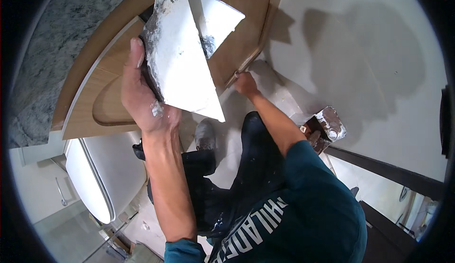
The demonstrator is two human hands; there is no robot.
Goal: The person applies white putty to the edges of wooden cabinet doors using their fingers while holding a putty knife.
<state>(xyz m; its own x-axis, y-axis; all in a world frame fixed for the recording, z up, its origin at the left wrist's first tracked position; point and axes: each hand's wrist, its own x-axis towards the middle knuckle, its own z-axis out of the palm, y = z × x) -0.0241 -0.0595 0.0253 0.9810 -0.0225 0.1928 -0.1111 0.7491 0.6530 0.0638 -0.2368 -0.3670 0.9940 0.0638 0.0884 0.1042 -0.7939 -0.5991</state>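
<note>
My left hand [151, 97] is raised in front of the curved counter, its palm under two overlapping white angular plates [182, 68]. They have pointed corners, and a grey, rough crust runs along the near plate's left edge. A dab of white paste sticks to the hand at the thumb's base; most of the fingers are hidden beneath the plates. Lower and to the right, my right hand [245, 84] is closed at the bottom edge of a wooden cabinet door [237, 38]. Whether it grips that edge or a small thing there, I cannot tell.
A grey stone countertop [61, 45] with a curved wooden edge lies at the left. Below it stands a white toilet [111, 173]. A plaster-caked container [331, 123] sits on the floor to my right, near a dark threshold [384, 168] and a pale wall [379, 73].
</note>
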